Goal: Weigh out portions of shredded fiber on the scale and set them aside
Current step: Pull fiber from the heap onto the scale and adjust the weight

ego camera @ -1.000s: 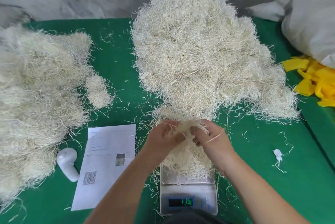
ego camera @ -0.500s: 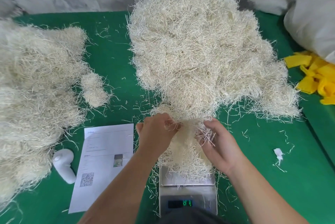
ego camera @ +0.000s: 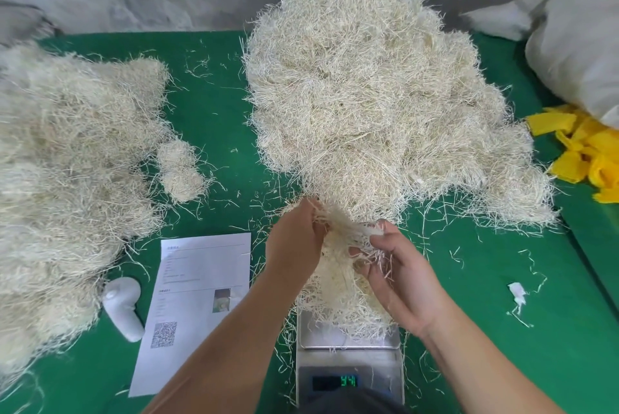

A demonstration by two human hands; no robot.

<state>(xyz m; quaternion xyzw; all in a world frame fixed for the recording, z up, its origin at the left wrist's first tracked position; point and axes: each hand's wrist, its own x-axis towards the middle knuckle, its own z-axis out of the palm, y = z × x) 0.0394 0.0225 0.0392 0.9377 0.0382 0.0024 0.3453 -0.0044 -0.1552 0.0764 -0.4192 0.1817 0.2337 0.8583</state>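
Note:
A small steel scale (ego camera: 350, 366) sits at the near edge of the green table, its display lit green. A clump of pale shredded fiber (ego camera: 338, 293) rests on its pan and reaches up between my hands. My left hand (ego camera: 294, 246) grips the clump's top left, and my right hand (ego camera: 398, 276) pinches strands on its right. Strands stretch between the two hands. A big fiber heap (ego camera: 368, 99) lies just beyond my hands. A second large heap (ego camera: 67, 179) covers the table's left side, with a small separate tuft (ego camera: 181, 172) beside it.
A printed sheet with a QR code (ego camera: 197, 306) lies left of the scale, next to a white plastic object (ego camera: 124, 306). Yellow pieces (ego camera: 589, 152) and a white sack (ego camera: 576, 52) sit at the right. A white scrap (ego camera: 517, 293) and loose strands litter the green table (ego camera: 214, 105).
My hands have moved apart, pulling the fiber clump open above the scale. The scale's reading has changed from its earlier value.

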